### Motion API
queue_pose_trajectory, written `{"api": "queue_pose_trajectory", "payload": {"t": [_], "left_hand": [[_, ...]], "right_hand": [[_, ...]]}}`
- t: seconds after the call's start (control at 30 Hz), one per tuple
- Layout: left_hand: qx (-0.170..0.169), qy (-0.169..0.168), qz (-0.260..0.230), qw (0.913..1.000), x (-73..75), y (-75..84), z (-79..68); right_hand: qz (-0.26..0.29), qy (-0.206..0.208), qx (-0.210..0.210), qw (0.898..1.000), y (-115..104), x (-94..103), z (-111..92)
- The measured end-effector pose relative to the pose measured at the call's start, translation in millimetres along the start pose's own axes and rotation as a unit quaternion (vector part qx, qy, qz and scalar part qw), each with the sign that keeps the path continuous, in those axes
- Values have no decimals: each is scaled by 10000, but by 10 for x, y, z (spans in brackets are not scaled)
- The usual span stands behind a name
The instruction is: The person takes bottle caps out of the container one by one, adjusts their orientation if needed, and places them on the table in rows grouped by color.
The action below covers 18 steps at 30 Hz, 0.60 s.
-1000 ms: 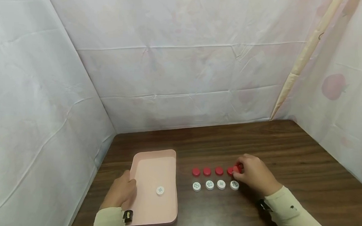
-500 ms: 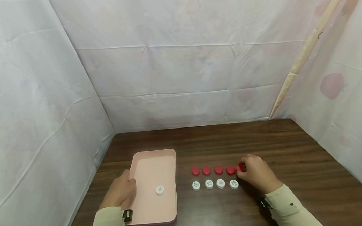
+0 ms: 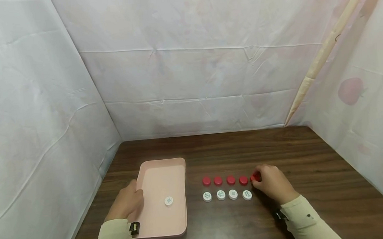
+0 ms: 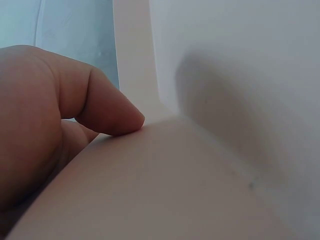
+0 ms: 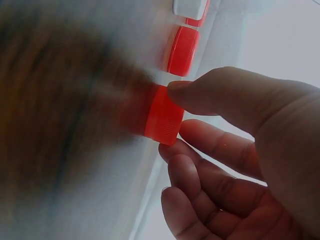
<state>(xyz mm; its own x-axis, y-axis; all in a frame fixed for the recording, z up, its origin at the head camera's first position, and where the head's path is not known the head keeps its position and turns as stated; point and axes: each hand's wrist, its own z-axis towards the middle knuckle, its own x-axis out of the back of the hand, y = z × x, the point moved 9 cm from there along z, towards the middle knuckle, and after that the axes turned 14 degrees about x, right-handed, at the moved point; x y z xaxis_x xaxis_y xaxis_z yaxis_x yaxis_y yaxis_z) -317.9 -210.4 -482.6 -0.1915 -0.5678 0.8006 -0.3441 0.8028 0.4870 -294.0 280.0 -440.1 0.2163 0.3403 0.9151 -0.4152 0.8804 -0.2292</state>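
Note:
My right hand (image 3: 273, 183) pinches a red bottle cap (image 5: 165, 117) between thumb and fingers at the right end of a row of red caps (image 3: 230, 180). In the right wrist view this cap sits at the tabletop, with another red cap (image 5: 183, 51) just beyond it. Nearer me runs a row of white caps (image 3: 233, 194) with dark printed marks. At the left, my left hand (image 3: 127, 201) grips the side wall of a pink tray (image 3: 164, 222), its thumb pressing on the inside of the wall in the left wrist view. A single white cap (image 3: 168, 201) lies in the tray.
The dark wooden table (image 3: 212, 147) carries everything. Pale fabric sheets (image 3: 189, 80) hang behind it and on both sides. A cloth-wrapped pole (image 3: 324, 58) slants down at the back right corner.
My right hand has shifted slightly right with its red cap, which now stands apart from the neighbouring red cap it overlapped. My left hand stays on the tray.

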Motion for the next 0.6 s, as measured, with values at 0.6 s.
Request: {"api": "queue_pose_trajectory", "payload": {"t": [0.6], "left_hand": [[-137, 104, 53, 9998, 11, 3, 15]], "right_hand": [[-63, -232, -331, 9992, 52, -62, -46]]}}
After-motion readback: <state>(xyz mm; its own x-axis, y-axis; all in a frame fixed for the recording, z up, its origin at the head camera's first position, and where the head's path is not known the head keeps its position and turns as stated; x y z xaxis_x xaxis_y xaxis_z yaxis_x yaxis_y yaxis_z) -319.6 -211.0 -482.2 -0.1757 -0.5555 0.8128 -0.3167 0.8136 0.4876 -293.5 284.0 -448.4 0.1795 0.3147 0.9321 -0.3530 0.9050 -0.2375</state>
